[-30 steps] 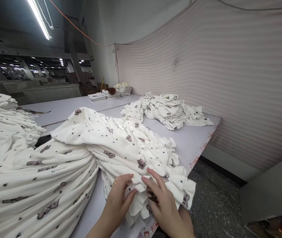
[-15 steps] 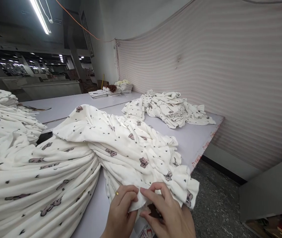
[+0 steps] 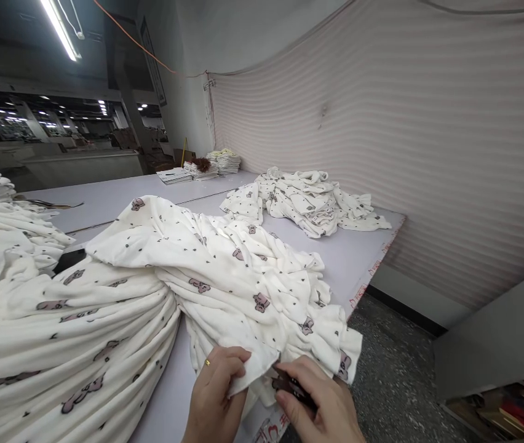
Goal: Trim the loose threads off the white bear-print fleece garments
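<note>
A long bunched length of white fabric printed with small brown bears [image 3: 225,283] lies across the grey table [image 3: 363,258] in front of me. My left hand [image 3: 216,394], a gold ring on one finger, pinches the near edge of this fabric close to the table's front edge. My right hand [image 3: 321,406] is beside it, fingers closed round a small dark object [image 3: 289,386] that I cannot make out, pressed against the same fabric edge. Both hands touch the cloth at its near corner.
A big mound of the same printed fabric [image 3: 35,320] fills the left. A second heap of white printed pieces [image 3: 308,200] lies at the table's far right. Stacks of paper and cloth [image 3: 206,167] sit at the back. A striped curtain [image 3: 428,141] hangs right, speckled floor [image 3: 395,375] below.
My hands have drawn back toward me along the fabric edge. The left went from flat fingers to a pinch, and the right closed round the small dark object.
</note>
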Available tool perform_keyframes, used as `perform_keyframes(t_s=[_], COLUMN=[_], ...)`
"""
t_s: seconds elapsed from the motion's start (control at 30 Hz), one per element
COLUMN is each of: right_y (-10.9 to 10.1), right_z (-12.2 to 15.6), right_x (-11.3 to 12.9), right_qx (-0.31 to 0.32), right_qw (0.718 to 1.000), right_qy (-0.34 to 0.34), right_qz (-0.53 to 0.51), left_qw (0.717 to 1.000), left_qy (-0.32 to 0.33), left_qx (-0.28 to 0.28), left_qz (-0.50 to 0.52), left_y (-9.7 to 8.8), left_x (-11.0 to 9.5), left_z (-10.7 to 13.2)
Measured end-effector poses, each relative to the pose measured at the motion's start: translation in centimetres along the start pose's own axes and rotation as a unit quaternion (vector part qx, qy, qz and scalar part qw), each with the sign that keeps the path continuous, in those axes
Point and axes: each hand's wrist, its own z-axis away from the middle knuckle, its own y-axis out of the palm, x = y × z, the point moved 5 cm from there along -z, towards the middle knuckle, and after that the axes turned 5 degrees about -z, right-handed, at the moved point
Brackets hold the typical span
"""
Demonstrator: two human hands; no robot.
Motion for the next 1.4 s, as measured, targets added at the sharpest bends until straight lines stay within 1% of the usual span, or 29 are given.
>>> perform_keyframes(t_s=[0.1,0.2,0.3,0.4,0.5,0.57,0.67,0.7,0.73,0.77,0.8,0.83,0.9,0.93,1.0,1.07,1.1,1.17,1.27,1.33,1.4], right_y=[0.3,0.6,0.7,0.4,0.5,0.7,0.8,0.9,1.1,1.3,1.6,2.0,2.7,3.1,3.7,4.1,4.3,4.7,5.3,5.8,6.0], right_z=[-0.4,-1.0,-1.3,-1.2,-1.3,-1.3,-1.2,-1.1,-1.0,-0.9,-0.9,-1.0,-1.4,-1.7,-2.3,-2.8,-2.8,-2.9,-2.9,-3.1,-3.2], right_x=[0.6,1.1,1.2,1.0,0.9,0.8,0.4,0.3,0.1,0.0,-0.2,-0.4,-0.9,-1.0,-1.1,-0.6,-0.2,0.3,0.2,0.0,0.0], right_qx=[0.003,0.016,0.028,0.014,0.026,0.040,0.022,0.013,0.004,-0.003,-0.011,-0.020,-0.034,-0.034,-0.026,-0.011,-0.006,0.002,0.011,0.013,-0.003], right_qw=[0.998,0.997,0.997,0.996,0.997,0.998,1.000,1.000,0.999,0.997,0.995,0.993,0.988,0.987,0.987,0.992,0.994,0.995,0.996,0.997,0.998], right_qy=[-0.011,-0.017,-0.015,-0.003,-0.008,-0.009,0.004,0.005,0.006,0.005,0.005,0.005,0.027,0.041,0.051,0.014,-0.014,-0.052,-0.048,-0.034,-0.024], right_qz=[0.056,0.073,0.073,0.084,0.071,0.054,0.004,-0.019,-0.045,-0.073,-0.097,-0.118,-0.148,-0.153,-0.151,-0.128,-0.111,-0.084,-0.078,-0.068,-0.056], left_qw=[1.000,0.999,0.998,0.999,0.998,0.998,0.996,0.997,0.999,0.999,0.995,0.983,0.939,0.913,0.864,0.829,0.821,0.817,0.836,0.856,0.875], left_qy=[0.023,0.048,0.049,0.047,0.054,0.059,0.071,0.060,0.031,-0.018,-0.082,-0.154,-0.279,-0.322,-0.377,-0.401,-0.402,-0.389,-0.346,-0.336,-0.336], left_qx=[-0.010,-0.012,-0.011,-0.008,-0.002,-0.009,-0.031,-0.036,-0.033,-0.019,0.003,0.028,0.067,0.074,0.078,0.083,0.086,0.090,0.092,0.084,0.084], left_qz=[-0.011,-0.024,-0.027,-0.020,-0.018,-0.025,-0.034,-0.023,-0.004,0.024,0.059,0.099,0.191,0.239,0.326,0.381,0.397,0.415,0.417,0.384,0.337], left_y=[-0.1,-0.4,-0.6,-0.7,-0.8,-1.0,-1.2,-1.2,-1.2,-1.0,-0.7,-0.4,0.2,0.4,0.5,0.5,0.4,0.3,0.2,0.1,0.0], left_x=[-0.3,-0.6,-0.7,-0.7,-0.6,-0.6,-0.9,-0.9,-0.7,-0.3,0.2,0.7,1.6,1.9,2.2,2.4,2.4,2.3,2.2,2.4,2.6], left_z=[-0.1,-0.3,-0.5,-0.5,-0.5,-0.4,-0.3,-0.3,-0.3,-0.3,-0.3,-0.2,0.1,0.2,0.1,0.1,0.1,0.2,0.6,1.0,1.3])
